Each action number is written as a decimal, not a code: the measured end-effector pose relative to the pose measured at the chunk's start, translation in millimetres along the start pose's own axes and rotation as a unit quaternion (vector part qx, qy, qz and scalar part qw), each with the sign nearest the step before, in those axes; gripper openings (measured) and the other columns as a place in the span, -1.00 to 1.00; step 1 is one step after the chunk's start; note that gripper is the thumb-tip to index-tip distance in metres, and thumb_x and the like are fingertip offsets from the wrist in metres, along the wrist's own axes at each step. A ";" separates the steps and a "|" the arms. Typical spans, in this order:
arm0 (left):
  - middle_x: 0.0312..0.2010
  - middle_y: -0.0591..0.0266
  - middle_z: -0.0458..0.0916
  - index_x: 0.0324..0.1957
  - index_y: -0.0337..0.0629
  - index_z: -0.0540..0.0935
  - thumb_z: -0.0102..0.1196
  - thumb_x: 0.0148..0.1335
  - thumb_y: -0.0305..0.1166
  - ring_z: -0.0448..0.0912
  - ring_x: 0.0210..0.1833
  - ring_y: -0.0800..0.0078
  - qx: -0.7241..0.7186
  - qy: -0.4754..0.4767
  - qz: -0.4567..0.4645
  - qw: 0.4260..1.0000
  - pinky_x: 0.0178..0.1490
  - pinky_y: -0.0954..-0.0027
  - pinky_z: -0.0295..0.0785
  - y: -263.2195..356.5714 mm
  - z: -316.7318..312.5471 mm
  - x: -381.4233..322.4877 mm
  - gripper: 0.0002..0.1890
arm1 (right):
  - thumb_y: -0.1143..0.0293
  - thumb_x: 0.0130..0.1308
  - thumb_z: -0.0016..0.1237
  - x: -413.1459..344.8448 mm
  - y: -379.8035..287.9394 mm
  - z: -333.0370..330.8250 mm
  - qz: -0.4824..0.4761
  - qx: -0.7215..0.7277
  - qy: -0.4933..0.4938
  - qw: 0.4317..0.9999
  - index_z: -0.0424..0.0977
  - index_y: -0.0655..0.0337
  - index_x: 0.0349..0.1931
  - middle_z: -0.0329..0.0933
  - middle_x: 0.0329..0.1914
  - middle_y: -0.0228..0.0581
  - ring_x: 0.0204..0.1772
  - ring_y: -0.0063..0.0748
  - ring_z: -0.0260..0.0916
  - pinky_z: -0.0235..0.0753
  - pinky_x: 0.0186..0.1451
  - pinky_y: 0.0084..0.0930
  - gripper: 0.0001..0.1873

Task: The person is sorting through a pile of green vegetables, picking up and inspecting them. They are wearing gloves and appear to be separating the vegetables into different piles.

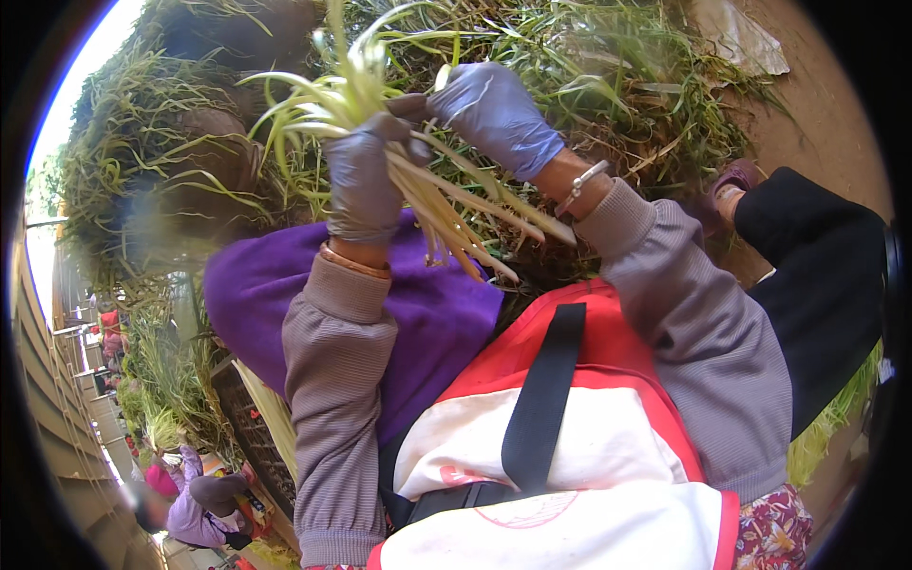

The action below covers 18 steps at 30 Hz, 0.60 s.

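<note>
Long, pale green stalks form a loose bunch (456,206), with leafy tops at the upper left and whitish ends hanging to the lower right. Around its middle, my left hand (367,182) is closed, in a thin grey-blue glove with dark, soiled fingertips. My right hand (495,117), gloved alike, is curled just above and to the right, its fingertips against the bunch. A pale piece of stalk (442,77) sticks out by its knuckles; the fingers partly hide what they pinch. Below the bunch, a purple cloth (427,299) covers my leg.
A large heap of cut green stalks (605,64) lies before me, with more piled (135,135) at the left. Bare ground (826,107) and a whitish sheet (744,39) are at the upper right. Another person (206,499) sits at the lower left, near a dark crate (249,413).
</note>
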State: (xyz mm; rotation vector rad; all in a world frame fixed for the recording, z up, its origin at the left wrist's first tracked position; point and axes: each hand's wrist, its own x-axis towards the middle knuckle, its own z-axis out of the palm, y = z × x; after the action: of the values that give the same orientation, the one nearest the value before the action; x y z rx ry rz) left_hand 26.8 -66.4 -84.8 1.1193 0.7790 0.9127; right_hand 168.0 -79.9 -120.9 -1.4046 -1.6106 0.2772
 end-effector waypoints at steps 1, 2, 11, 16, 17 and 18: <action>-0.52 0.00 0.50 -0.44 -0.42 0.43 -0.17 -0.14 -0.55 0.37 -0.68 0.51 -0.010 0.006 0.012 1.000 -0.54 0.50 0.37 4.5 -5.2 3.4 -0.82 | 0.39 0.00 -0.19 -0.9 10.2 -1.6 -0.076 -0.142 -0.028 0.987 0.44 0.16 -0.63 0.36 -0.67 -0.26 -0.58 -0.34 0.35 0.39 -0.51 -0.55 -0.86; -0.53 0.00 0.50 -0.43 -0.43 0.44 -0.15 -0.11 -0.54 0.35 -0.69 0.52 0.001 0.023 0.042 0.999 -0.48 0.47 0.38 9.5 -11.6 4.6 -0.82 | 0.42 -0.01 -0.18 -4.5 20.4 -4.0 -0.158 -0.286 -0.048 0.944 0.45 0.12 -0.63 0.36 -0.67 -0.29 -0.59 -0.36 0.35 0.39 -0.51 -0.54 -0.87; -0.55 0.07 0.49 -0.43 -0.40 0.44 0.08 -0.14 -0.54 0.36 -0.68 0.52 -0.085 0.053 -0.018 0.995 -0.45 0.47 0.40 10.9 -43.8 16.8 -0.82 | 0.46 0.03 -0.16 -11.9 35.9 -22.3 0.175 0.374 -0.081 0.907 0.44 0.28 -0.65 0.38 -0.78 -0.29 -0.77 -0.57 0.32 0.39 -0.68 -0.67 -0.84; -0.49 0.14 0.50 -0.39 -0.41 0.47 0.08 -0.12 -0.56 0.42 -0.55 0.52 -0.116 -0.016 -0.085 0.989 -0.48 0.59 0.37 -12.3 -8.1 6.0 -0.81 | 0.35 0.05 -0.07 -3.8 6.9 -29.9 0.332 0.447 -0.048 0.829 0.40 0.33 -0.58 0.38 -0.72 -0.22 -0.75 -0.40 0.35 0.39 -0.71 -0.58 -0.80; -0.47 0.18 0.50 -0.38 -0.39 0.47 0.07 -0.11 -0.57 0.42 -0.52 0.52 -0.117 -0.048 -0.116 0.985 -0.48 0.59 0.36 -12.9 -3.8 3.2 -0.82 | 0.36 0.05 -0.07 -3.0 3.5 -29.5 0.324 0.447 -0.059 0.832 0.40 0.34 -0.58 0.38 -0.72 -0.22 -0.75 -0.40 0.35 0.40 -0.70 -0.57 -0.80; -0.47 0.20 0.50 -0.39 -0.36 0.47 0.08 -0.12 -0.57 0.43 -0.49 0.54 -0.097 -0.032 -0.110 0.989 -0.47 0.60 0.36 -14.9 1.4 2.5 -0.82 | 0.36 0.05 -0.07 -3.4 0.6 -28.8 0.312 0.452 -0.075 0.832 0.40 0.34 -0.58 0.38 -0.72 -0.22 -0.74 -0.39 0.36 0.40 -0.70 -0.57 -0.80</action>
State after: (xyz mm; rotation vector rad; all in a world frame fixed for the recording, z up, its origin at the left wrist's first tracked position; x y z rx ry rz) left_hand 32.2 -67.3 -99.0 0.8689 0.7272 0.7459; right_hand 189.8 -94.0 -107.8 -1.0816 -0.8276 1.3684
